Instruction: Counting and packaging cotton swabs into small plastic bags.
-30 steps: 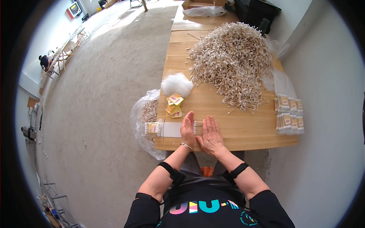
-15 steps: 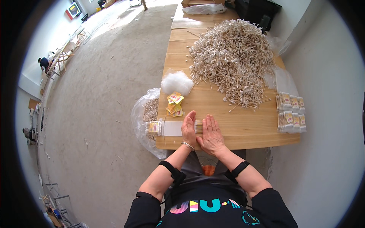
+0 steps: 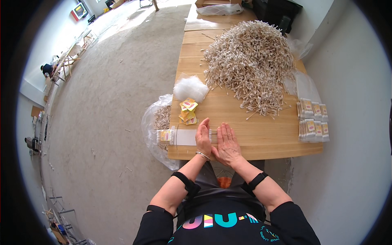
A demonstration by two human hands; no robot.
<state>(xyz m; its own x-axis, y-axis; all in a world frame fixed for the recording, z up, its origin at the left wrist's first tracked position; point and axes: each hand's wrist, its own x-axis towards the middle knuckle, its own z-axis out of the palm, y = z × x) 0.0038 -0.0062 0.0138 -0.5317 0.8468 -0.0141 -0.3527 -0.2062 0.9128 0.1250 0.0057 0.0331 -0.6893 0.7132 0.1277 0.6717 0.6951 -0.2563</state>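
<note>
Between my two hands lies a row of cotton swabs (image 3: 213, 136), side by side near the table's front edge. My left hand (image 3: 203, 139) stands on its edge at the left of the row, fingers stretched out. Flat over the right end of the row is my right hand (image 3: 228, 143), fingers straight, with its thumb close to the left hand. A white strip (image 3: 185, 137) runs left from under my left hand. At its far end sits a packed bundle of swabs (image 3: 165, 136) with a yellow label, at the table's left edge.
A big heap of loose cotton swabs (image 3: 251, 61) covers the back right. Yellow label cards (image 3: 188, 112) and clear plastic bags (image 3: 190, 88) lie at left. Filled packs (image 3: 312, 122) stand at the right edge. A plastic sack (image 3: 151, 139) hangs beside the table. One person (image 3: 48, 69) is far off.
My hands stay nearly still around the row of swabs. The distant person has shifted slightly.
</note>
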